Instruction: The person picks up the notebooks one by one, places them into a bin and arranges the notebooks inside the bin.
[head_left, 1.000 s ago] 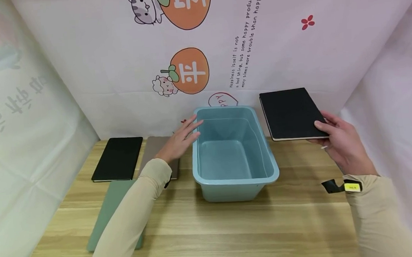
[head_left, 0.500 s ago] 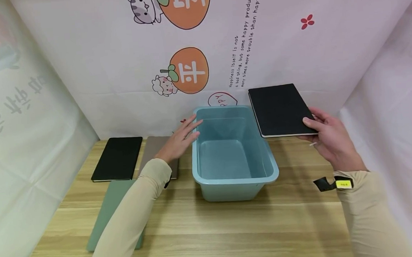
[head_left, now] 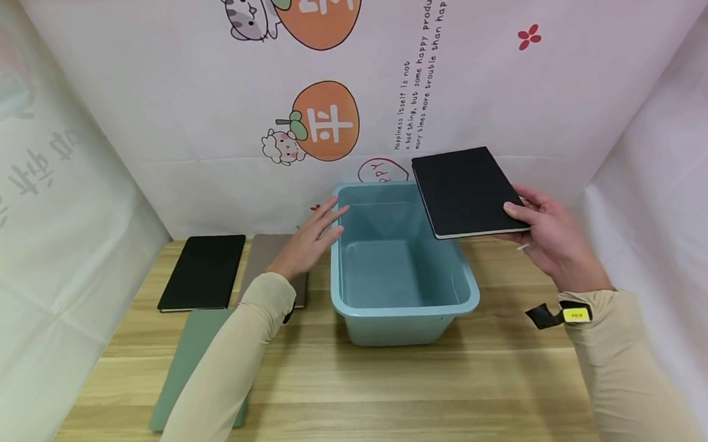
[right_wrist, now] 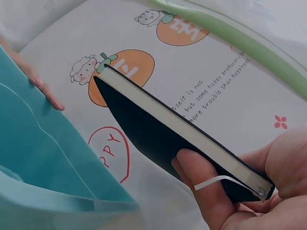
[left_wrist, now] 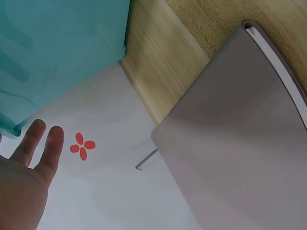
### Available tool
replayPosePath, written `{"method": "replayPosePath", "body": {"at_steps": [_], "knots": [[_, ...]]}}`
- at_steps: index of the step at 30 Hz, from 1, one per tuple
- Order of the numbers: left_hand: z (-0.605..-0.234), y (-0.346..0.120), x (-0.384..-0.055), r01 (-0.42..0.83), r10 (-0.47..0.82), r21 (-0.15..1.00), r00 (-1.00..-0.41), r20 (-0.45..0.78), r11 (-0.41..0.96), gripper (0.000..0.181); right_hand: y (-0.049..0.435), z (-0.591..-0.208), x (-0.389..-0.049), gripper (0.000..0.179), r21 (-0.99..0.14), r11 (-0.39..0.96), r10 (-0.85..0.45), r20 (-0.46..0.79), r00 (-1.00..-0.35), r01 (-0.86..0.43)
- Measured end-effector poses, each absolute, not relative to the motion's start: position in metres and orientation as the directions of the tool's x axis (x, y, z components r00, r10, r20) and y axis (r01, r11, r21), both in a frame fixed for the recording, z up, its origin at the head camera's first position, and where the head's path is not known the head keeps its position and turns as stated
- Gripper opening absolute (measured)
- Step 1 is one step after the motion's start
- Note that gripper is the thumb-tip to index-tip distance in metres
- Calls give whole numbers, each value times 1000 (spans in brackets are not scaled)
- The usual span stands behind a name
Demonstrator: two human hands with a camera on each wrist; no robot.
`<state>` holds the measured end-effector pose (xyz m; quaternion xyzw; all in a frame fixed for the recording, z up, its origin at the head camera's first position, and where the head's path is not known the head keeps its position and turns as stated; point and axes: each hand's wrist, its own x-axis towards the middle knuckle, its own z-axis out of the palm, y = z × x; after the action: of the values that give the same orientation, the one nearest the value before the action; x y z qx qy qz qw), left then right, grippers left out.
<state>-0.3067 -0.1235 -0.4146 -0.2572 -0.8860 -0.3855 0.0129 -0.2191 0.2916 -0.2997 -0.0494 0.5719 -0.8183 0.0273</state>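
Observation:
My right hand (head_left: 552, 236) grips a black notebook (head_left: 468, 190) by its near right corner, thumb on the cover and fingers beneath. In the right wrist view the notebook (right_wrist: 158, 124) shows its cream page edges, and a white ribbon (right_wrist: 216, 181) hangs out by the fingers. The notebook overlaps the right rim of a blue plastic bin (head_left: 390, 312) in the head view. At the bin's left rim my left hand (head_left: 307, 244) rests with fingers spread and extended. Beneath that wrist lies a grey-brown notebook (head_left: 263, 253), also large in the left wrist view.
On the wooden table's left side lie another black notebook (head_left: 202, 274) and a green notebook (head_left: 194, 352), the latter partly hidden by the left sleeve (head_left: 223, 378). A printed white cloth (head_left: 189, 109) stands behind the bin, with more white cloth on both sides.
My right hand has carried the black notebook leftward, from beside the bin to over its right rim. The left hand and the bin have stayed in place.

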Motion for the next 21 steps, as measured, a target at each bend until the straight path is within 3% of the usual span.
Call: {"method": "replayPosePath", "body": {"at_steps": [9,21], "knots": [[-418,-122,-309,481,444,679,-861,247,555,56,280,-300,-221,47,-942,-336,-100,35,-994,1],[-417,-123,-308,476,444,682,-863,242,555,58,260,-296,-222,64,-962,-267,-95,-25,-995,50]]}}
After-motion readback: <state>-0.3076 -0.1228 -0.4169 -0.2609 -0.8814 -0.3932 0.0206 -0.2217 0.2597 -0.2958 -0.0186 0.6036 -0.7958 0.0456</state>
